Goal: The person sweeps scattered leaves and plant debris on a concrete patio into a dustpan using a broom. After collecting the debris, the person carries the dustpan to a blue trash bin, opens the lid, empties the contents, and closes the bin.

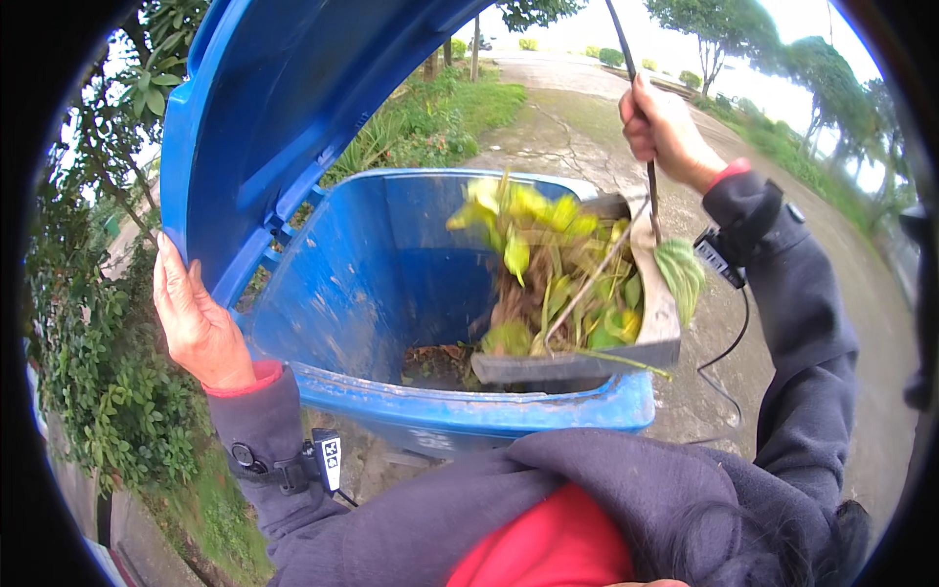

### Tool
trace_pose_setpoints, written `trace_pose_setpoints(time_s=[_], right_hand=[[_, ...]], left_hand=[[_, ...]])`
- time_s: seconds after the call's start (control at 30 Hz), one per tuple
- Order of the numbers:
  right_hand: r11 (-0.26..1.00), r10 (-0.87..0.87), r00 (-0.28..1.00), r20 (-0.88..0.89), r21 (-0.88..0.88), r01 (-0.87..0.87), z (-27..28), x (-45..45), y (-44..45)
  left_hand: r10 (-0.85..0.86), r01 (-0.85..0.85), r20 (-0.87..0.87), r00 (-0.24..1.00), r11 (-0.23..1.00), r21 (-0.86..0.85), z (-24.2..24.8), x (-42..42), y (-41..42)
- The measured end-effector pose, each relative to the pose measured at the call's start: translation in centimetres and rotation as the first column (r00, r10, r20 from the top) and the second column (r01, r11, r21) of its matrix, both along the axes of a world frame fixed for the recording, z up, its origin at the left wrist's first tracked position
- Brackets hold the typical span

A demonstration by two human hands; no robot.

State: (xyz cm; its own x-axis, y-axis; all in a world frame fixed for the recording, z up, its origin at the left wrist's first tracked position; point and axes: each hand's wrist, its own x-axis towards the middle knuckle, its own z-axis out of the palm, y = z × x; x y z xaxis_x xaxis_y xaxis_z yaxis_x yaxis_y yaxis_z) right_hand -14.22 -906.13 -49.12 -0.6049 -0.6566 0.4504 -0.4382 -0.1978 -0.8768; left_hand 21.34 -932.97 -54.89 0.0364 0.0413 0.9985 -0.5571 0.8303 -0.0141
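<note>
My right hand [664, 132] is closed around the dark handle [652, 191] of a long-handled dustpan [656, 315]. The pan is tilted over the open mouth of a blue plastic wheeled bin [469, 411], full of green and yellow leaves, stems and brown plant litter [565, 293]. My left hand [198, 315] rests against the edge of the bin's raised blue lid [242, 110], its fingers extended; whether it grips the edge is hard to tell. Dark soil-like debris [440, 363] lies at the bottom of the bin.
Leafy shrubs [125, 396] grow close by on the left. A cracked concrete path [557, 125] runs behind the bin and along its right side, with grass [484, 106] beside it. Devices are strapped to both sleeves, and a thin black cable [741, 359] hangs from the right one.
</note>
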Motion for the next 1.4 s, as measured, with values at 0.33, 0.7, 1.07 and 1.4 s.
trace_pose_setpoints(time_s=[0.33,0.7,1.07,1.4], right_hand=[[0.998,-0.059,0.993,0.105,0.026,0.057,-3.7,1.2,0.5],[0.918,-0.393,0.918,0.049,-0.034,0.395,-4.8,2.2,-0.4],[0.922,-0.248,0.962,0.114,-0.276,0.27,-3.1,0.2,-0.7],[0.903,-0.413,0.911,-0.001,-0.135,0.409,-9.5,2.5,-2.0]], left_hand=[[0.01,-0.01,0.011,1.0,1.0,-0.012,-1.6,0.1,-0.7],[0.158,-0.158,0.014,0.987,0.987,-0.004,-4.8,1.3,-2.9],[0.104,-0.104,0.011,0.995,0.994,0.019,-5.4,1.3,-3.5],[0.137,-0.137,0.019,0.99,0.99,-0.025,-5.5,1.8,-4.9]])
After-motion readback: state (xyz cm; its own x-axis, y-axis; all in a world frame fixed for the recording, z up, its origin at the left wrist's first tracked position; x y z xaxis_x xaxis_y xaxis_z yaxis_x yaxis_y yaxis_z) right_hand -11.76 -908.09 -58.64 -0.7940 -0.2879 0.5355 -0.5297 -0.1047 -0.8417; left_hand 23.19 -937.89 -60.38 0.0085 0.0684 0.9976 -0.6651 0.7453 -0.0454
